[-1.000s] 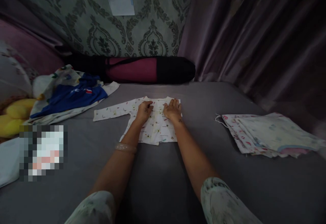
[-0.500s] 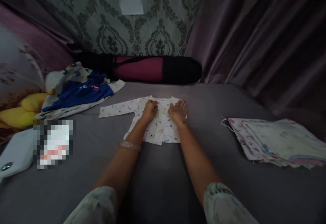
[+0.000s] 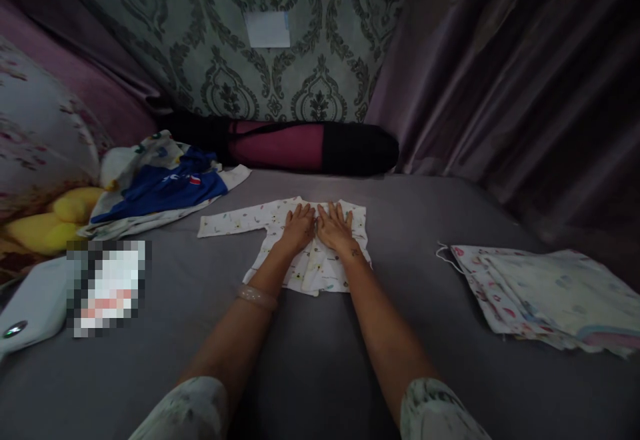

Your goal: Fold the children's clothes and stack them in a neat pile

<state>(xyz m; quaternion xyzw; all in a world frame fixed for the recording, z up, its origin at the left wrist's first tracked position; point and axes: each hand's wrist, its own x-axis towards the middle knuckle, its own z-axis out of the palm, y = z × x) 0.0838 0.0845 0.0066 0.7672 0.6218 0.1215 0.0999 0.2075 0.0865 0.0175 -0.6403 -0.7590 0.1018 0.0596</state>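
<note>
A small white baby shirt (image 3: 295, 270) with a scattered print lies front up on the grey sheet. Its left-hand sleeve stretches out flat to the side; on the right no sleeve shows beyond the body. Across the upper chest, my left hand (image 3: 299, 228) rests with fingers extended on the cloth. Close beside it, my right hand (image 3: 334, 228) lies flat on the shirt near the front opening, fingers spread. Part of the collar and chest is covered by both hands.
Folded printed clothes (image 3: 555, 293) lie at the right. Crumpled clothes with a blue piece (image 3: 165, 190), a yellow plush thing (image 3: 55, 220), a pale device (image 3: 37, 300) and a pixelated item (image 3: 110, 290) are at the left. A black and magenta long bag (image 3: 280, 147) lies along the wall.
My right hand has moved left from the shirt's right edge to the front opening, uncovering that shoulder. My left hand's fingers have stretched out flatter. The view has tilted slightly up.
</note>
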